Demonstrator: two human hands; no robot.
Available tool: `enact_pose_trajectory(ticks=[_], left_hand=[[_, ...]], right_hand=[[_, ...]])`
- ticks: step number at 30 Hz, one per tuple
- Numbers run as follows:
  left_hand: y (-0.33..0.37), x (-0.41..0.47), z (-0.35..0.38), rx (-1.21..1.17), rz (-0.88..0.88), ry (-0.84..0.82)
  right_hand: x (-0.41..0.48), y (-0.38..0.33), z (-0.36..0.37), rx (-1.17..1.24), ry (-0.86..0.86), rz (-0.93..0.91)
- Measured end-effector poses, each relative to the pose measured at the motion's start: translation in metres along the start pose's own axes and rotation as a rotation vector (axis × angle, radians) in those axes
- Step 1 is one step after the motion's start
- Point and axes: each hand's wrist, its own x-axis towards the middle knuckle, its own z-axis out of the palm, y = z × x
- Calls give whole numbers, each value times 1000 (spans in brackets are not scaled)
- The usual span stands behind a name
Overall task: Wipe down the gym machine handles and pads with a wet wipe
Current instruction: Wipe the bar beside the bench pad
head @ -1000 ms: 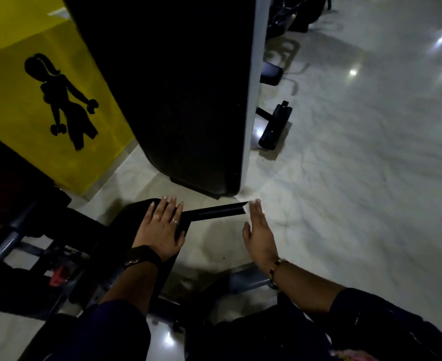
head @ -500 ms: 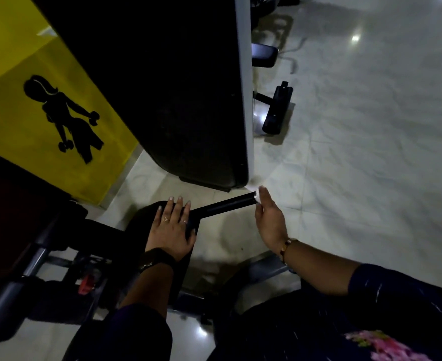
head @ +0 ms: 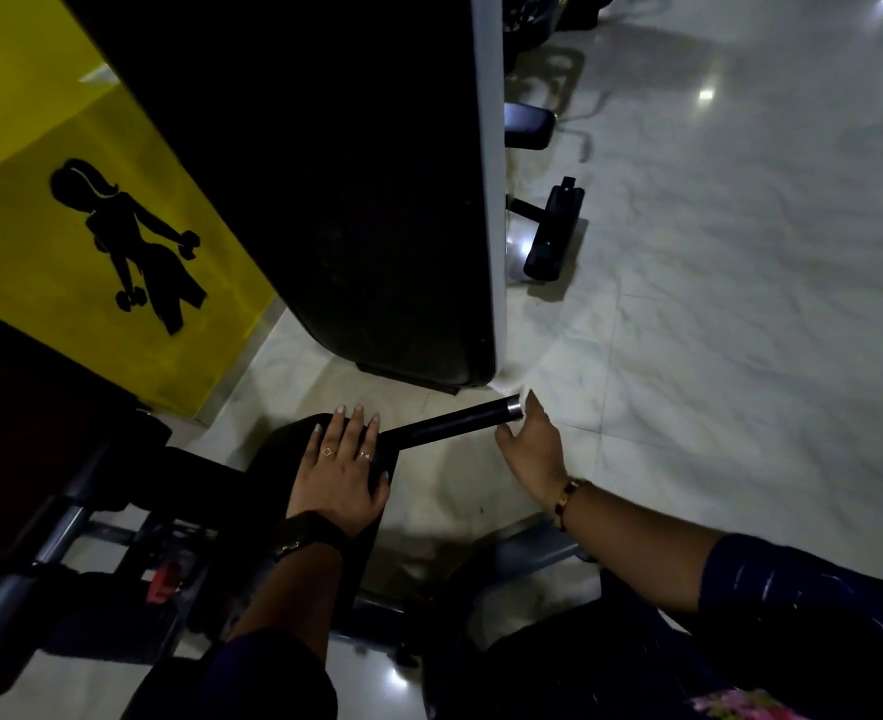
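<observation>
**Bar handle next in gym wipe-down**

A person's left hand (head: pixel 338 475) lies flat, fingers straight, on the machine's black pad (head: pixel 283 454). The right hand (head: pixel 532 449), fingers loosely extended, is at the metal-capped tip of the bar handle (head: pixel 449 422). No wet wipe can be made out. The handle step looks current; the next move probably calls for wrapping the bar and stroking along it.

We see a shiny pale floor (head: pixel 714 330) with bright spots (head: pixel 705 94). On our left is a yellow wall (head: pixel 28 210) with a black picture (head: pixel 132 241) of a person
</observation>
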Motion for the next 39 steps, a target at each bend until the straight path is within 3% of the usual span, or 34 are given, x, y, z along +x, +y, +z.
enact_pose_trajectory(ticks=[7, 12, 16, 19, 22, 25, 28, 31, 34, 39], left_hand=[[-1, 1, 0, 5, 20, 24], [-1, 1, 3, 27, -2, 33], [1, 1, 0, 29, -13, 23], [1, 1, 0, 36, -4, 14], [1, 1, -1, 39, -29, 17], [1, 2, 0, 28, -24, 24], [0, 1, 0, 28, -12, 9], [0, 1, 1, 8, -7, 20], [0, 1, 2, -4, -7, 14], [-1, 2, 5, -7, 4, 38]], right_hand=[[-14, -10, 13, 49, 37, -51], [18, -18, -2, 123, 41, 215], [17, -10, -5, 599, 98, 499], [27, -14, -12, 763, 14, 575], [46, -22, -18, 679, -69, 578], [56, -28, -19, 317, -82, 343], [48, -30, -16, -130, -128, -58], [32, -12, -9, -432, -70, -477], [23, 25, -8, -508, -22, -696], [-3, 49, -9, -395, 62, -758]])
